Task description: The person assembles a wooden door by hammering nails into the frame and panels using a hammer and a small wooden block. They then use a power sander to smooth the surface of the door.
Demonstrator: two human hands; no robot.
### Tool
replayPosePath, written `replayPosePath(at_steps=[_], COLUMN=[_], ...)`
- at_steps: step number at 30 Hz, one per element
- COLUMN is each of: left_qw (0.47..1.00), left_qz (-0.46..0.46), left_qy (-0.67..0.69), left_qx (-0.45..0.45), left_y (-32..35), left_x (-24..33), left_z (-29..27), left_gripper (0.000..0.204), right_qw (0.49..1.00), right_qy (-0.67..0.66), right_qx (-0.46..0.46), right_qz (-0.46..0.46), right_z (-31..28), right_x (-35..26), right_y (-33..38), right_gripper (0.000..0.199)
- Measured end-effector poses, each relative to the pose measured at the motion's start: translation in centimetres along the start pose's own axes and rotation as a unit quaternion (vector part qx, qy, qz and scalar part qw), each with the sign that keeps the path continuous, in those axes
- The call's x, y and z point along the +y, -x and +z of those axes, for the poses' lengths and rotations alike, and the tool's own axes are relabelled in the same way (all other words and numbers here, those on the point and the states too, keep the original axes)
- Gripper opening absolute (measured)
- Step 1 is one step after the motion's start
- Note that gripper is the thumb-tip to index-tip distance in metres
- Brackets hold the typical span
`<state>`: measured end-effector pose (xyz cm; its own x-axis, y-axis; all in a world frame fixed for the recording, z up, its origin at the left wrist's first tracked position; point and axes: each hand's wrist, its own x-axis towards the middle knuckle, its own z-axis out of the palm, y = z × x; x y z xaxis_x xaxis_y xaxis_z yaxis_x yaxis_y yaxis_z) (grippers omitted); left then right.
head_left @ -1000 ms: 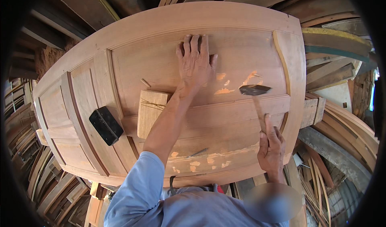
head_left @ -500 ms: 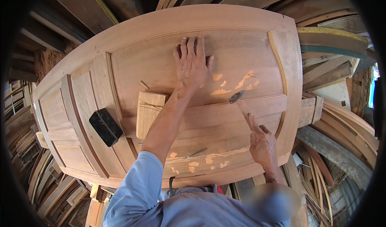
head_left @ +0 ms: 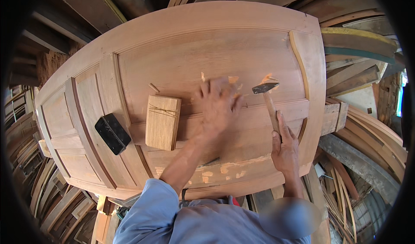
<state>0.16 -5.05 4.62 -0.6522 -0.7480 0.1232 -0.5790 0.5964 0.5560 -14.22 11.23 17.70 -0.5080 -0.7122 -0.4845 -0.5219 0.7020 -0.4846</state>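
Observation:
A panelled wooden door (head_left: pixel 173 58) lies flat in front of me, with pale orange filler patches (head_left: pixel 225 169) on its panels. My right hand (head_left: pixel 285 151) is closed round the wooden handle of a hammer (head_left: pixel 270 107); its dark metal head is above the upper panel's right part, beside some filler patches. Over the door's middle rail hovers my left hand (head_left: pixel 218 107), blurred by motion, its fingers apart and nothing visible in them. Just left of it sits a wooden block (head_left: pixel 163 123) with thin sticks or nails on top.
A black open box (head_left: pixel 113 133) rests on the door's left part. A short wooden peg (head_left: pixel 154 88) lies above the block, and a thin dark tool (head_left: pixel 210 162) near the lower panel. Stacked timber (head_left: pixel 367 131) surrounds the door.
My left hand has come off the upper panel and moved back toward me. The hammer has turned more upright, its head moving up and right over the filler patches.

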Motion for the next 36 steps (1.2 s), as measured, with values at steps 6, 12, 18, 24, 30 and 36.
replayPosePath(at_steps=[6, 12, 18, 24, 30, 36], left_qw=[0.993, 0.99, 0.997, 0.994, 0.995, 0.995], left_qz=[-0.073, -0.08, -0.026, -0.089, -0.073, -0.055], left_qy=[0.072, 0.052, 0.024, 0.043, -0.005, -0.012], left_qx=[-0.055, -0.108, -0.074, -0.049, -0.074, -0.082], left_y=[6.3, 4.1, 4.3, 4.4, 4.1, 4.1], left_x=[2.1, 3.4, 2.9, 3.4, 3.6, 3.6], left_z=[1.4, 1.3, 2.1, 2.7, 2.4, 2.3], left_gripper=[0.082, 0.082, 0.074, 0.083, 0.082, 0.071], right_qw=[0.992, 0.958, 0.945, 0.937, 0.934, 0.913], right_qy=[-0.096, -0.257, -0.295, -0.32, -0.323, -0.357], right_qx=[-0.062, -0.119, -0.124, -0.101, -0.127, -0.166], right_qz=[-0.057, 0.033, 0.073, 0.093, 0.086, 0.106], right_z=[3.7, 5.4, 4.1, 5.1, 4.9, 4.6], right_x=[4.5, 7.6, 8.1, 6.9, 7.7, 9.0], right_y=[-1.2, -0.7, 1.7, -1.5, -1.5, -2.0], right_gripper=[0.058, 0.059, 0.059, 0.056, 0.054, 0.054])
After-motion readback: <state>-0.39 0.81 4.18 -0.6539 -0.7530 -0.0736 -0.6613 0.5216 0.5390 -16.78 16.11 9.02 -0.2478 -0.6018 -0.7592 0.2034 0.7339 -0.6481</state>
